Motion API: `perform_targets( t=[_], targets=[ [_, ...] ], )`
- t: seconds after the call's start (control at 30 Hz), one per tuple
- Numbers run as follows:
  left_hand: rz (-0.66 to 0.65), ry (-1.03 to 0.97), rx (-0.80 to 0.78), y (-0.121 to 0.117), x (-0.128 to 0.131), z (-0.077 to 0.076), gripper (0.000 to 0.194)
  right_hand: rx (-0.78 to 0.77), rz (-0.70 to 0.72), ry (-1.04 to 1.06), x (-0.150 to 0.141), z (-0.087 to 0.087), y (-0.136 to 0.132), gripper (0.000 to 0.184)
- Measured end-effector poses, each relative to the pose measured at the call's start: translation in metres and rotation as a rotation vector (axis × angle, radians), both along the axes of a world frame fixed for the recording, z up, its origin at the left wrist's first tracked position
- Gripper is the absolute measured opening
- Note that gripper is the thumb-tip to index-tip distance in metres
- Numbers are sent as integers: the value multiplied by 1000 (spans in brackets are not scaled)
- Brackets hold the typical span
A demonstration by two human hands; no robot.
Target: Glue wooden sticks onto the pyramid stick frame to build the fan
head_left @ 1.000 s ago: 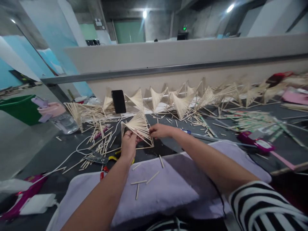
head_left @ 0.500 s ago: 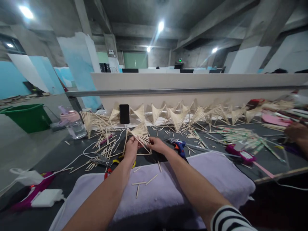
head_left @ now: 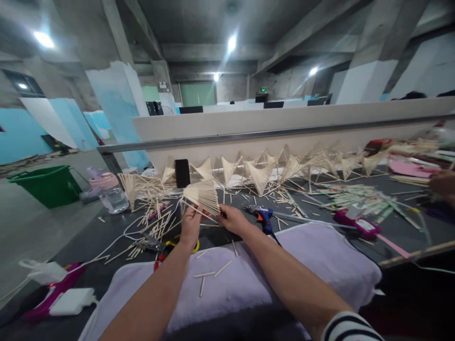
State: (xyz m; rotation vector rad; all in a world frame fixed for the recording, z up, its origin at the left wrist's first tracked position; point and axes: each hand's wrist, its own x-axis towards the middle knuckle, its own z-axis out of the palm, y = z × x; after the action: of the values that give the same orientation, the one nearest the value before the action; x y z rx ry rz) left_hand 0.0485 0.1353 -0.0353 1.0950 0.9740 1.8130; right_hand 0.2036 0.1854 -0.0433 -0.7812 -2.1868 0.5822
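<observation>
A twisted model of thin wooden sticks is held up just above the table's front part, its sticks fanned into a curved surface. My left hand is closed on its lower left side. On the lower right corner, the fingers of my right hand pinch the frame; the fingertips are partly hidden. Right of that hand lies a blue glue gun with an orange trigger. By my left wrist is a metal hand tool, near yellow and red handles, partly covered by the arm.
Several similar stick models line the back board. Loose sticks lie left, and a phone stands behind. A lilac towel covers the front edge. A water bottle is at left; another person's hand shows at right.
The stick model has turned and tilted in my hands, so its fanned surface now shows broader. Both hands keep hold of it. The camera view has shifted and tilted slightly.
</observation>
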Motion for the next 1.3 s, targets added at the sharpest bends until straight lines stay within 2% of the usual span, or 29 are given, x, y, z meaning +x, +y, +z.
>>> perform_targets(
  t=[0.17,0.37,0.53,0.7,0.87,1.3],
  targets=[
    [-2,19,-14,0,-2,-1,23,-22,37,14,3,1,-2,21],
    [-36,13,-120,5,-4,-7,27,-168,101,17,2,-8,4,12],
    [-78,7,-202,11,-5,-10,28,-288,165,36,2,-10,6,18],
    [-83,10,-213,14,-6,-13,28,-338,199,47,7,-5,6,17],
    [-84,17,-221,13,-6,-13,28,-396,230,50,10,-5,10,28],
    [-103,10,-226,10,-4,-8,32,-537,308,106,13,-4,11,26]
  ],
)
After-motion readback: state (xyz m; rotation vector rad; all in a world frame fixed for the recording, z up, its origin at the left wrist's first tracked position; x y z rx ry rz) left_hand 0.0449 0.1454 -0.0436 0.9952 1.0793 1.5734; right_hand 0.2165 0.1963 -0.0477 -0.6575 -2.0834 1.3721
